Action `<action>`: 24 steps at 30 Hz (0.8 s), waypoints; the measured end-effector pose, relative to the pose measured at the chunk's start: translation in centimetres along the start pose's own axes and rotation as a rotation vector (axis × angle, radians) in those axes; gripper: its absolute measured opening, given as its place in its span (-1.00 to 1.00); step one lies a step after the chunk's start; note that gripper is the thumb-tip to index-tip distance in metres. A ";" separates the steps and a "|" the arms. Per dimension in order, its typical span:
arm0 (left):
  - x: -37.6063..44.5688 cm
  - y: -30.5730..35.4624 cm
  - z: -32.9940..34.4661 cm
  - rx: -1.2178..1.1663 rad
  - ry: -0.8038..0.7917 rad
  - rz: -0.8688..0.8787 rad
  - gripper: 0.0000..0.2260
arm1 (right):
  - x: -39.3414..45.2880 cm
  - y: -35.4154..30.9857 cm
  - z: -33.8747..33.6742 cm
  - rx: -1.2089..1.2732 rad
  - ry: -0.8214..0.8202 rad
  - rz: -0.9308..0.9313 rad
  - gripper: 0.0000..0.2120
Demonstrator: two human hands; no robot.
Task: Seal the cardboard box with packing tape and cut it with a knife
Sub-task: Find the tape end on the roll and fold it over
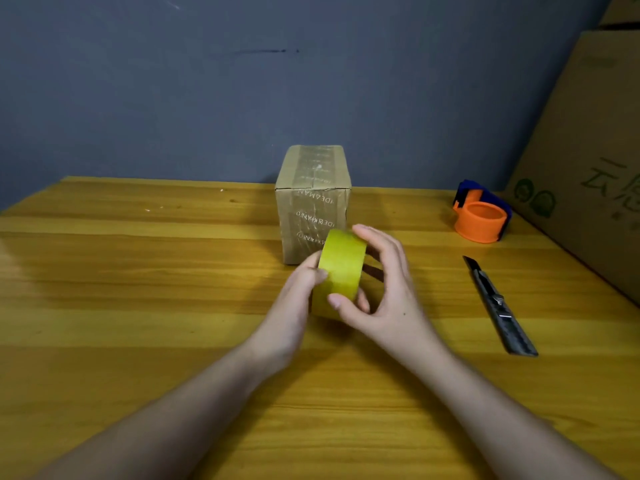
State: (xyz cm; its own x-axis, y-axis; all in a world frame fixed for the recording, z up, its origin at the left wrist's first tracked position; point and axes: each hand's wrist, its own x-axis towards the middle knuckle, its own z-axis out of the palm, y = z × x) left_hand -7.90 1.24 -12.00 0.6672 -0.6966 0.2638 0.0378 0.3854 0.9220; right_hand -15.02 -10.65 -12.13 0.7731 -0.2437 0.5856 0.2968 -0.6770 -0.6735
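Just beyond my fingers the cardboard box blocks the way — off their right lie knife and orange dispenser; left, bare table.

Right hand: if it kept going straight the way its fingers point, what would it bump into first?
Probably the box. The right hand holds the tape roll with the left hand, fingers aimed forward and a bit left. The box stands just behind the roll, though the gap is hard to judge.
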 end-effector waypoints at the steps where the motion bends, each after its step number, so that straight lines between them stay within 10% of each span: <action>1: 0.0 0.1 0.0 -0.018 0.009 -0.012 -0.70 | 0.0 0.1 0.0 -0.049 0.015 -0.043 -0.26; 24: -0.8 1.0 0.4 -0.051 0.023 -0.082 -0.69 | -0.3 -0.1 0.6 -0.134 0.054 -0.097 -0.25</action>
State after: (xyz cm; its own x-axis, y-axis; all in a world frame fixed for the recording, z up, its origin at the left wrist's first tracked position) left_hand -8.71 1.90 -11.15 0.6769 -0.7135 0.1810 0.1303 0.3581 0.9245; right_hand -14.95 -10.08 -12.50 0.7125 -0.2074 0.6703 0.2880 -0.7847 -0.5489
